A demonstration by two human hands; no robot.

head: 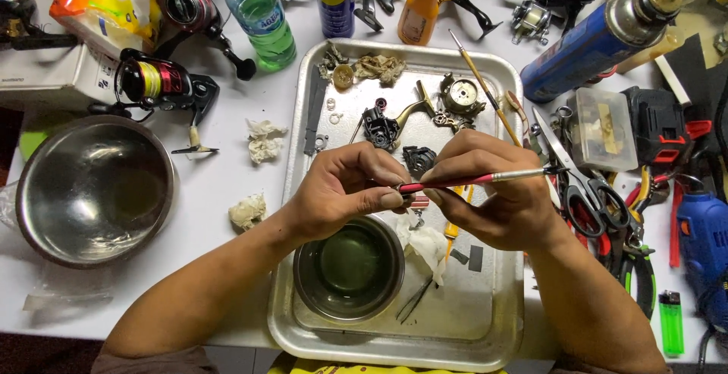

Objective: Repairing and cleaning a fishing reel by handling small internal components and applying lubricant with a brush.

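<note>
Held above the near middle of the metal tray (506, 321), just beyond the small steel bowl (349, 268): a slim red-handled brush (474, 181), lying level between both hands. Right hand (493, 192) pinching the handle pen-fashion; left hand (341, 190) closed, thumb and forefinger meeting at the brush's left end on something too small to make out. Probably light, stiff and thin, the brush; likely slick if oily, so best gripped mid-handle with fingertips. Beyond the hands on the tray, disassembled fishing reel parts (390, 128); scissors (580, 184) to the right, a larger steel bowl (95, 188) on the tabletop (227, 169) at left.
</note>
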